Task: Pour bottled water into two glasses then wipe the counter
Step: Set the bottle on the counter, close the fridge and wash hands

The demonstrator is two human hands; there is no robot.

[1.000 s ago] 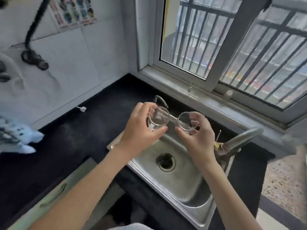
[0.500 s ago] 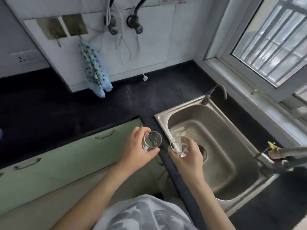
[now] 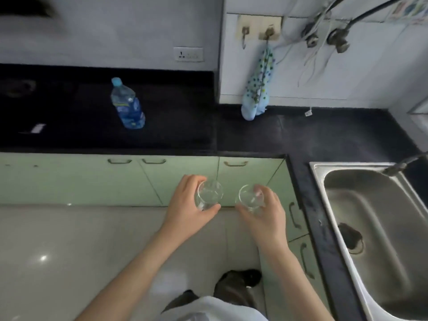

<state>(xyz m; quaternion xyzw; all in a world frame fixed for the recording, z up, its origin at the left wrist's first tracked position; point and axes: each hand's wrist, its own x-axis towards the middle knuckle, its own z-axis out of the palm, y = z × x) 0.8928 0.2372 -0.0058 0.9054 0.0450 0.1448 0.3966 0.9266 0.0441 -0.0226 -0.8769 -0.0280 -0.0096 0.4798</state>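
My left hand (image 3: 186, 205) grips a clear glass (image 3: 209, 194), and my right hand (image 3: 264, 215) grips a second clear glass (image 3: 249, 198). Both glasses are held side by side in the air in front of the green cabinet doors, below the counter edge. A water bottle (image 3: 128, 105) with a blue label and a blue cap stands upright on the black counter (image 3: 176, 126), up and to the left of my hands. A dotted blue cloth (image 3: 258, 89) hangs from a wall hook above the counter's back edge.
A steel sink (image 3: 379, 216) is set into the counter on the right, with a tap spout (image 3: 403, 164) over its far corner. Green cabinet doors (image 3: 92, 179) with handles run below the counter. Hoses and valves (image 3: 333, 38) hang on the wall. Pale floor lies at the lower left.
My view has swung left from the sink and window to the long counter. Both hands carried the glasses away from over the sink. The bottle has come into sight.
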